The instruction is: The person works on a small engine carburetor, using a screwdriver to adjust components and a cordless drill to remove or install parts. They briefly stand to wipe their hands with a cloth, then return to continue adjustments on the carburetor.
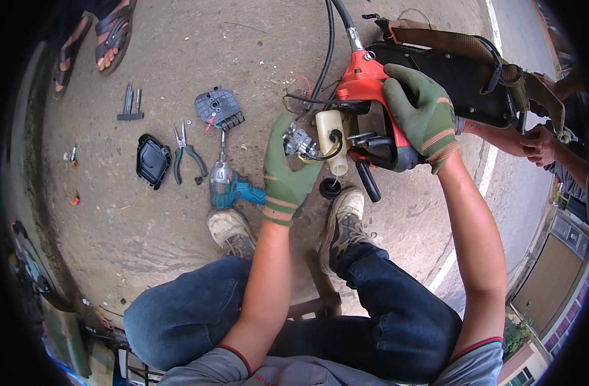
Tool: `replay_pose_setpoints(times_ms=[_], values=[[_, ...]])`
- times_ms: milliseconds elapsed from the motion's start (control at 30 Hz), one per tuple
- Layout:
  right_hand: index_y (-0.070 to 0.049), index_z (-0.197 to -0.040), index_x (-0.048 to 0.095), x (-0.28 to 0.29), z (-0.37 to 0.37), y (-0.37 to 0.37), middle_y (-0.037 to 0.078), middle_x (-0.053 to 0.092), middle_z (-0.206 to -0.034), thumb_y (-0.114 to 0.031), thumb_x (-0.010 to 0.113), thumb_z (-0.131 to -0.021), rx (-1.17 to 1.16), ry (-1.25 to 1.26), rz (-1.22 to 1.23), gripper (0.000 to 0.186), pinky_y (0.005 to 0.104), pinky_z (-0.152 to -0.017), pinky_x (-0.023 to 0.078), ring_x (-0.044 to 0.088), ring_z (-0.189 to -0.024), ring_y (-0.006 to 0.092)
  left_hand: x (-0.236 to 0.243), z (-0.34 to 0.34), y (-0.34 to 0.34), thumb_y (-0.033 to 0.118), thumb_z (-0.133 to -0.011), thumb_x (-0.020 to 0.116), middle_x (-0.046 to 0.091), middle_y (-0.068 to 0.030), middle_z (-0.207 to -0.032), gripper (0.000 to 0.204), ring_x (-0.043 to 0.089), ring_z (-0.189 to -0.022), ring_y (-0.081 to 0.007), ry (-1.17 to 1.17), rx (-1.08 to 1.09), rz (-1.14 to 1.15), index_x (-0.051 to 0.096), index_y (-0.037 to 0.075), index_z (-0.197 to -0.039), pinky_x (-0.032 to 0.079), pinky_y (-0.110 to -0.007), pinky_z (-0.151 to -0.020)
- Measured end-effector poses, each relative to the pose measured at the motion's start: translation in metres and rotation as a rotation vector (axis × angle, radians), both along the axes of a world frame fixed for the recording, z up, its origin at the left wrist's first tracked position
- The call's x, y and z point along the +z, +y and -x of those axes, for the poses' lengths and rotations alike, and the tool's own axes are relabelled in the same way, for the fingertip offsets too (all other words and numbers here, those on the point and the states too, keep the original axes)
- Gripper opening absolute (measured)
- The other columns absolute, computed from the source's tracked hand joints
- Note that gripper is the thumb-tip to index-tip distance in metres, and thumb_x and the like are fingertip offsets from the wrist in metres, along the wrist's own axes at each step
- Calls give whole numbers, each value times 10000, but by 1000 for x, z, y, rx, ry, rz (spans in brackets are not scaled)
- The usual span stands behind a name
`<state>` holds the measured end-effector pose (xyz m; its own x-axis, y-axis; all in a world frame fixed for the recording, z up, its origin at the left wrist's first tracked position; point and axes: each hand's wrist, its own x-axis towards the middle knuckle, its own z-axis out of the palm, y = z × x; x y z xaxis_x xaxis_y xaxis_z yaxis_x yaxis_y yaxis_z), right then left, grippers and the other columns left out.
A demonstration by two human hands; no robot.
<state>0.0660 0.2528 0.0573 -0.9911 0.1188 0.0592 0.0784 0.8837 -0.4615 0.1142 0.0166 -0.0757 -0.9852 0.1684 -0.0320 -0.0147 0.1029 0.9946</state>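
1. Mid-repair at centre frame: the gloved left hand (287, 172) is closed around a small metal carburetor (298, 143), just left of the white fuel tank (332, 138).
2. The gloved right hand (422, 114) clamps the red brush-cutter engine (371, 106), steadying it.
3. The next move likely calls for careful alignment; black hoses (326, 48) and wires crowd the gap.
4. Lower left on the concrete floor (179, 38): a teal cordless driver (227, 185), pliers (186, 153), a black cover (152, 160).
5. Another person's hand (542, 145) holds the harness at right.

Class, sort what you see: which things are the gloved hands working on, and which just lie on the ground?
In hand:
left hand on metal carburettor
right hand on red engine
white fuel tank

Lying about:
pliers
blue power driver
black cover
grey cover
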Motion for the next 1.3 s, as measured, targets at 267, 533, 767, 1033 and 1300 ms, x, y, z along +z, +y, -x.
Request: replay_pose_setpoints(times_ms=[267,533,767,1033,1300], values=[[13,-1188,709,2,0,0,206,733,-1132,-224,660,-945,15,-3,7,344,389,-947,539,714,-1047,332,-26,-8,6,-31,-726,853,447,-186,-1503,868,537,-1292,-237,56,-27,-120,384,-6,-1456,472,-357,-1096],[-3,-1145,727,-5,0,2,210,740,-1060,-271,684,-913,10,72,29,358,381,-842,574,739,-923,326,-27,-11,10,-42,-726,853,429,-187,-1516,853,540,-1292,-236,40,-20,-228,378,16,-1432,486,-359,-1083],[15,-1194,708,0,-1,0,200,739,-1122,-226,672,-945,-17,-16,37,349,373,-943,541,720,-1037,309,-25,-13,10,-39,-724,855,454,-176,-1485,861,541,-1278,-228,-32,-15,-267,374,12,-1436,495,-349,-1067],[15,-1191,708,1,-1,1,204,735,-1133,-233,671,-942,-15,-9,-5,354,377,-943,542,718,-1048,321,-21,-13,8,-63,-716,833,483,-179,-1446,901,550,-1263,-224,-110,-16,-272,348,1,-1473,502,-344,-1054],[14,-1187,710,0,-1,1,208,732,-1136,-239,668,-941,-9,9,-1,356,382,-948,542,716,-1051,330,-19,-12,7,-60,-702,834,514,-160,-1412,917,565,-1220,-206,-168,6,-281,359,-1,-1484,501,-338,-1049]])
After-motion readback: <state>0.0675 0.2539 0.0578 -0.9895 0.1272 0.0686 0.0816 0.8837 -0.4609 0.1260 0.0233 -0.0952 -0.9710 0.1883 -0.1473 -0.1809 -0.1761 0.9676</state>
